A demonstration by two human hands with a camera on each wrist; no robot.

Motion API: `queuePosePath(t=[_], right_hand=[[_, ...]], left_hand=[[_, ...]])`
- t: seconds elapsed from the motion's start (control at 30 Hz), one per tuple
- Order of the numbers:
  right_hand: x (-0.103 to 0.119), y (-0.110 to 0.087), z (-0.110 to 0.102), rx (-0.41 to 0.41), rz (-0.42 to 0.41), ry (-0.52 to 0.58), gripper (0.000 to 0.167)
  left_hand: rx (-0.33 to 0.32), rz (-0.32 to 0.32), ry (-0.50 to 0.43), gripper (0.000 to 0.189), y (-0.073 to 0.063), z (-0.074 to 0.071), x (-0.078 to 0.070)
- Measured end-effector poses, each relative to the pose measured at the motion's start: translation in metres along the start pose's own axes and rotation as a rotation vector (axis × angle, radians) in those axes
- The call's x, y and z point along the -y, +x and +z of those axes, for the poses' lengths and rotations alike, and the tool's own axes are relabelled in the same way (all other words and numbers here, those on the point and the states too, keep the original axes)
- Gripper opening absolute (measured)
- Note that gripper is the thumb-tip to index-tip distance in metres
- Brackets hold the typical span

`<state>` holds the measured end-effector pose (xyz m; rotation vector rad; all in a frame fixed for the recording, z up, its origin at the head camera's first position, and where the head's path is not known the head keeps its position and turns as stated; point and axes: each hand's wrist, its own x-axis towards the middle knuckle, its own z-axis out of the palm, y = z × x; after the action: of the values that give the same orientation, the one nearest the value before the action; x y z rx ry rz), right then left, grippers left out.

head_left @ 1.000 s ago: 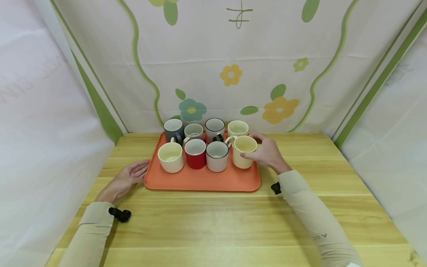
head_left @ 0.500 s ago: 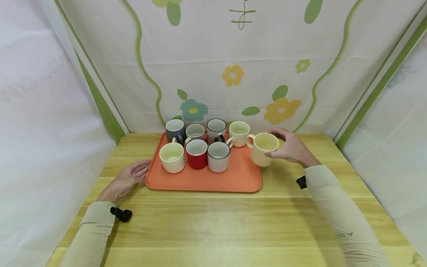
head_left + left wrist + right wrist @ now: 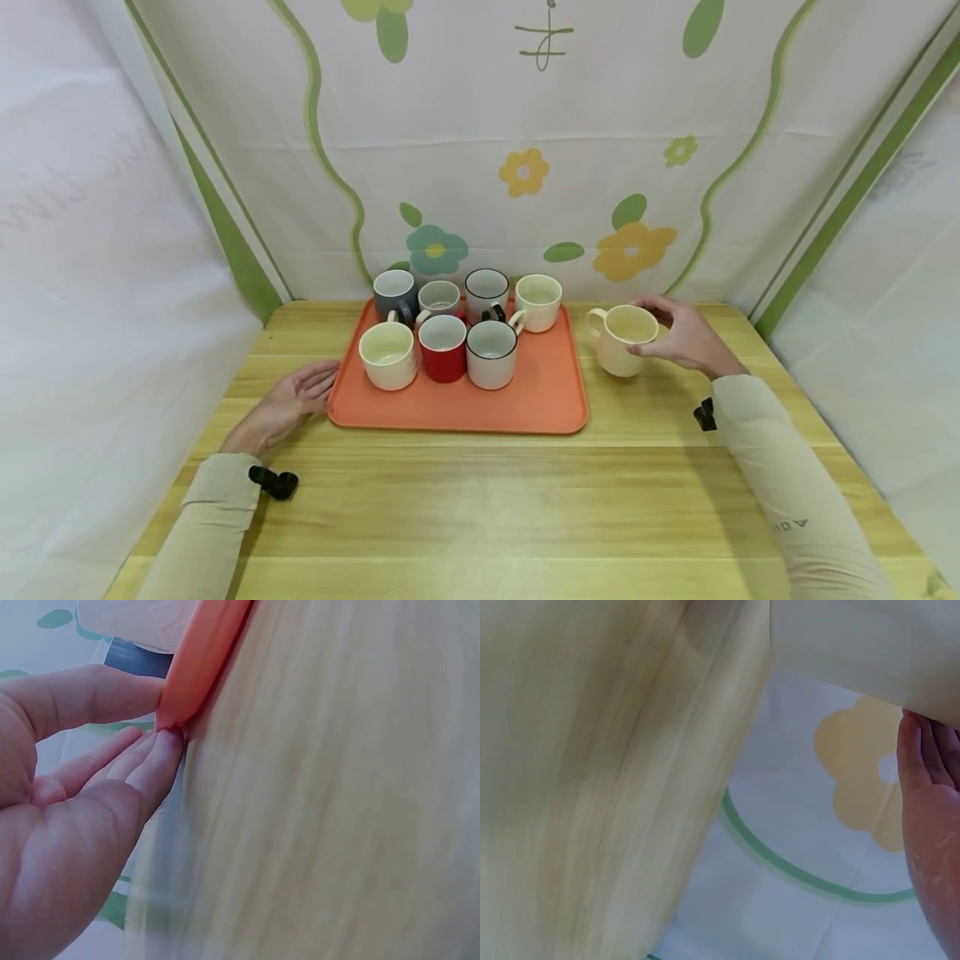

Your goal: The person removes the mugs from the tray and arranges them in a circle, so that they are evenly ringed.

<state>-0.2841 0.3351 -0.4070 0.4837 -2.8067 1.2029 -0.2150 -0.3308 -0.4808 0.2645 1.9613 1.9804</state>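
Observation:
In the head view, my right hand grips a pale yellow mug just right of the tray, thumb in front and fingers behind. Its handle points left. Whether its base touches the table cannot be told. The right wrist view shows only part of this mug, with fingers against it. My left hand touches the left edge of the orange tray with extended fingers; the left wrist view shows fingertips against the tray's rim.
Two rows of mugs stand on the tray: a cream mug, a red mug and a black-rimmed white mug in front. Behind are a grey-blue mug and several others. The wooden table meets a flowered cloth.
My right hand has carried the pale yellow mug rightwards off the tray, from its front right spot to beside the tray. My left hand has stayed at the tray's left edge.

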Motion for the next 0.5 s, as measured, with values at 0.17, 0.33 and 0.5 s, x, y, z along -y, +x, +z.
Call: queuePosePath(t=[0.17, 0.33, 0.5], right_hand=[[-0.012, 0.001, 0.004, -0.009, 0.000, -0.017, 0.070], [-0.023, 0.002, 0.008, 0.013, 0.033, -0.038, 0.071], [-0.028, 0.001, 0.009, 0.032, 0.067, -0.024, 0.075]], left_hand=[[0.000, -0.001, -0.006, 0.084, -0.001, -0.001, -0.002], [-0.007, -0.021, 0.009, 0.084, 0.000, -0.001, -0.001], [-0.013, -0.043, 0.014, 0.085, 0.000, -0.001, -0.001]])
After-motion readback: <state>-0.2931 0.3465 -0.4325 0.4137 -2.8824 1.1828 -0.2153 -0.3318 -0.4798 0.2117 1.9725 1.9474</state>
